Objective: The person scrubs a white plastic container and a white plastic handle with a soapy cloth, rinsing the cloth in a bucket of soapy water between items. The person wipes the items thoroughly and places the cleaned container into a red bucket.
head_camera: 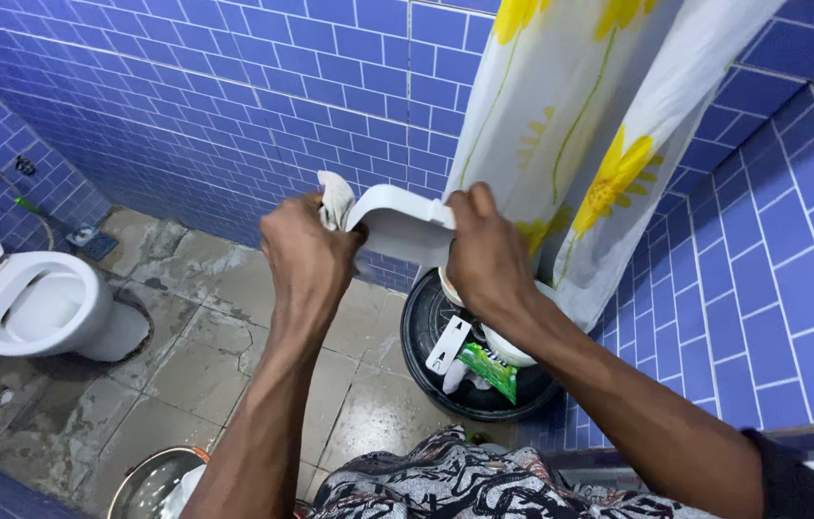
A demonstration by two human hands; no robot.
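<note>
White plastic tray (pixel 397 223) is held in mid-air above the black bucket (pixel 469 370): right hand (pixel 486 252) grips its edge; left hand (pixel 306 252) clutches a cloth (pixel 334 197) against it. Steady it firmly; wipe evenly.

A single head-worn camera looks steeply down and forward from close above the person's outstretched arms. It faces a blue tiled wall (pixel 234 106) beyond the fingers, with the floor (pixel 234 317) below them and a toilet (pixel 32 303) far to their left.
</note>
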